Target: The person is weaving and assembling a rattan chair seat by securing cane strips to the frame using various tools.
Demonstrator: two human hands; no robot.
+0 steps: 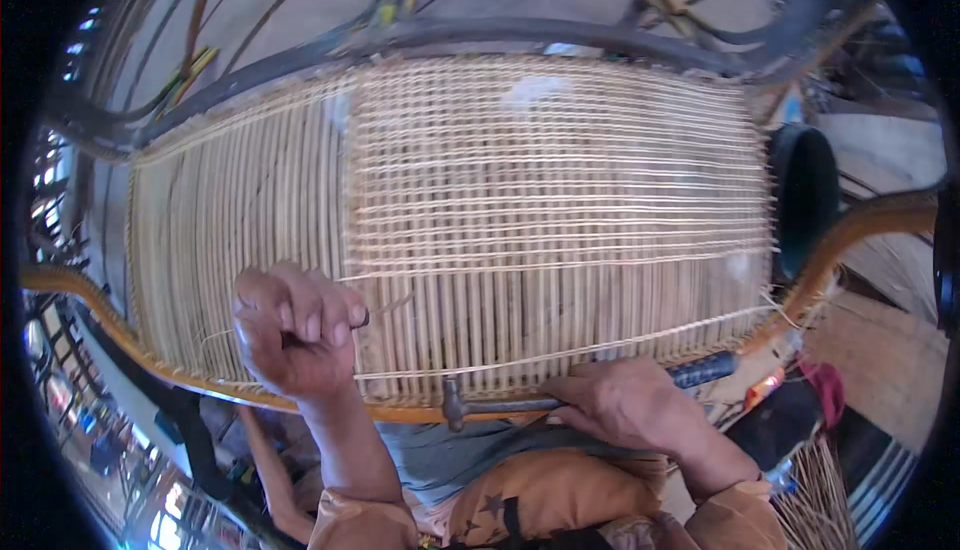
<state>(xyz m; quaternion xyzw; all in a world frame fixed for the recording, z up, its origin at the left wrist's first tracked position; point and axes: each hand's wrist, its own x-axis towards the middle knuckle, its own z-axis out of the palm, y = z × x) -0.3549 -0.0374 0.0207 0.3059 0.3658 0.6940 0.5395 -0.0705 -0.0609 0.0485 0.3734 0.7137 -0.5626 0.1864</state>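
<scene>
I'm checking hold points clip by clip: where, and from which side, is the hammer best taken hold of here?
Probably best to take the hammer by its dark sleeve, from the right and above: it lies roughly lengthwise left to right, head at the left, and the thicker sleeve end sticks out beyond the right grip, which covers its middle.

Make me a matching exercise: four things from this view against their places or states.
1. Hammer
2. Left hand
3. Round container
4. Bundle of thin sticks

A. Dark green, beyond the panel's right edge
B. At the picture's lower right
C. Held in the right hand
D. Fingers curled, over the woven cane panel

Pairs: 1-C, 2-D, 3-A, 4-B
</scene>
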